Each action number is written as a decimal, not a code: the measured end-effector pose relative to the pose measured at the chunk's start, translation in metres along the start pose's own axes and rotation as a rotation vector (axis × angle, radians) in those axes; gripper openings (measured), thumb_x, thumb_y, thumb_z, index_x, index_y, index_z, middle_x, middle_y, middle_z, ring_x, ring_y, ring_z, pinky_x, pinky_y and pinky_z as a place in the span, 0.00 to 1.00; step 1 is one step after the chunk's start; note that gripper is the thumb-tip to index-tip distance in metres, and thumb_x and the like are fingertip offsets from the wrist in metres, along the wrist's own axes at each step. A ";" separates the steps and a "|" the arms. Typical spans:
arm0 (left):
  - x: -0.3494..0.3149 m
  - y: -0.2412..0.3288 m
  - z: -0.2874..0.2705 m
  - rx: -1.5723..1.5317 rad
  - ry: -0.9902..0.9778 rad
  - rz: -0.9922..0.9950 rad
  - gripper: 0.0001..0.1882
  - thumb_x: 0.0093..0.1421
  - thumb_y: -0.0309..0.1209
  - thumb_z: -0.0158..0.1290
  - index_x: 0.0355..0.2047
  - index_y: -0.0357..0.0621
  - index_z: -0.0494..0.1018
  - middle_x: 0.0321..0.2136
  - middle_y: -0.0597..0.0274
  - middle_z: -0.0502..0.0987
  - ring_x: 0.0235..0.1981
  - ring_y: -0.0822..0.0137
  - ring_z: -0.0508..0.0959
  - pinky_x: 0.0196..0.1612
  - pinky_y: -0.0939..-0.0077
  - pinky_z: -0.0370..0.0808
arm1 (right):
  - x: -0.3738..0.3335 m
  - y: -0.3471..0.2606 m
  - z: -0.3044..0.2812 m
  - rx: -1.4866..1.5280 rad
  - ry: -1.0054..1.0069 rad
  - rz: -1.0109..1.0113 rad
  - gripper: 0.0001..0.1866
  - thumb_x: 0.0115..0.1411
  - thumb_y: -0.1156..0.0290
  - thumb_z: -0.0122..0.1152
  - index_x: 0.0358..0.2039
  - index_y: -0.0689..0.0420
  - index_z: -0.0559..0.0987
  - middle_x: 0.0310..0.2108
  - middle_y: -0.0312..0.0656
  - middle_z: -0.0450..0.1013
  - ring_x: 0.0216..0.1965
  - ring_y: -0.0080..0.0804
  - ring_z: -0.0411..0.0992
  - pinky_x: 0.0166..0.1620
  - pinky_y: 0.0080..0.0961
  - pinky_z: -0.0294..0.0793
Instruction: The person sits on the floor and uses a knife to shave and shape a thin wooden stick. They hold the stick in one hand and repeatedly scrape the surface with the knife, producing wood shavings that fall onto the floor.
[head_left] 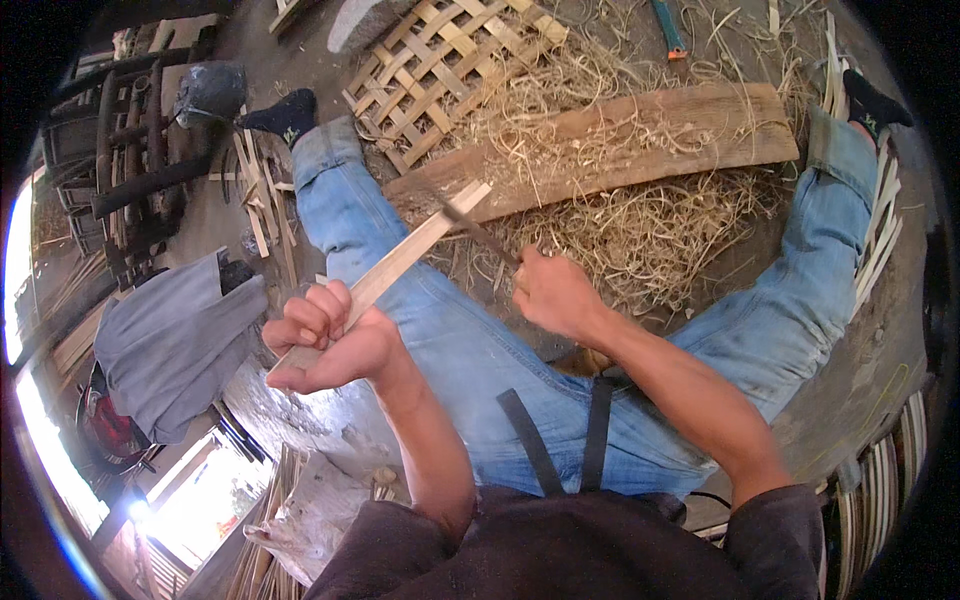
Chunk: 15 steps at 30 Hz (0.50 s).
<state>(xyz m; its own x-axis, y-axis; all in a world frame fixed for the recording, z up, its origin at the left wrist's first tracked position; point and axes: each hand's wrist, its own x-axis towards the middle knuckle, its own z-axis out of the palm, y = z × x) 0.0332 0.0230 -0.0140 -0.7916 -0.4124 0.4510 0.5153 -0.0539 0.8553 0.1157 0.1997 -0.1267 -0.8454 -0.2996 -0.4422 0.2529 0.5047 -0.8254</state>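
Note:
My left hand [335, 335] is closed around the lower end of a flat, pale bamboo strip [415, 246], which slants up and to the right over my thigh. In my right hand [560, 294] is a knife [480, 232], its handle mostly hidden by my fingers. The dark, blurred blade crosses the strip close to its far end. Beyond both hands a long wooden board [640, 140] lies between my lower legs, with curly shavings [650, 245] on it and heaped around it.
A woven bamboo panel [440, 70] lies past the board. At the top is a green-handled tool [668, 30]. Loose strips [262, 200] lie by my left foot, more [880, 225] beyond my right leg. A grey cloth [165, 345] hangs at the left near a dark wooden frame [130, 150].

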 end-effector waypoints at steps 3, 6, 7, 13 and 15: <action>-0.002 0.006 -0.002 -0.007 0.027 -0.015 0.33 0.62 0.66 0.39 0.19 0.51 0.51 0.11 0.73 0.47 0.13 0.78 0.45 0.17 0.81 0.41 | -0.001 0.001 0.002 0.038 0.016 0.074 0.16 0.55 0.68 0.54 0.38 0.69 0.70 0.26 0.61 0.75 0.31 0.60 0.76 0.37 0.50 0.76; 0.002 0.002 -0.002 -0.111 0.060 -0.054 0.33 0.62 0.66 0.39 0.19 0.51 0.50 0.11 0.73 0.47 0.12 0.79 0.45 0.18 0.82 0.42 | 0.011 0.031 0.000 0.030 0.107 0.174 0.16 0.54 0.69 0.56 0.38 0.69 0.70 0.26 0.61 0.75 0.32 0.60 0.76 0.38 0.51 0.76; 0.003 0.002 -0.005 -0.069 0.024 -0.038 0.32 0.62 0.66 0.39 0.19 0.51 0.50 0.11 0.73 0.47 0.12 0.79 0.45 0.18 0.82 0.42 | 0.006 0.023 -0.004 0.027 0.065 0.157 0.16 0.54 0.69 0.56 0.38 0.69 0.69 0.25 0.60 0.75 0.31 0.60 0.76 0.38 0.51 0.76; 0.011 0.005 -0.007 -0.049 0.043 -0.039 0.32 0.62 0.66 0.38 0.19 0.52 0.52 0.12 0.73 0.48 0.12 0.79 0.46 0.18 0.81 0.43 | -0.002 0.033 -0.006 -0.040 0.054 0.174 0.17 0.54 0.69 0.56 0.39 0.71 0.69 0.24 0.62 0.74 0.30 0.62 0.75 0.37 0.51 0.75; 0.016 0.016 -0.014 -0.201 0.055 -0.092 0.31 0.62 0.66 0.38 0.19 0.53 0.52 0.12 0.73 0.48 0.12 0.79 0.47 0.18 0.81 0.43 | -0.004 0.032 -0.007 -0.006 0.108 0.180 0.18 0.55 0.69 0.55 0.39 0.71 0.68 0.24 0.62 0.74 0.30 0.62 0.75 0.37 0.50 0.75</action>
<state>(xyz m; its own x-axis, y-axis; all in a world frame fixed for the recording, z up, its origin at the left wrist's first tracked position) 0.0335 0.0033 0.0032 -0.8221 -0.4462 0.3537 0.5008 -0.2712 0.8220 0.1240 0.2227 -0.1490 -0.8326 -0.1160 -0.5416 0.4017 0.5467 -0.7347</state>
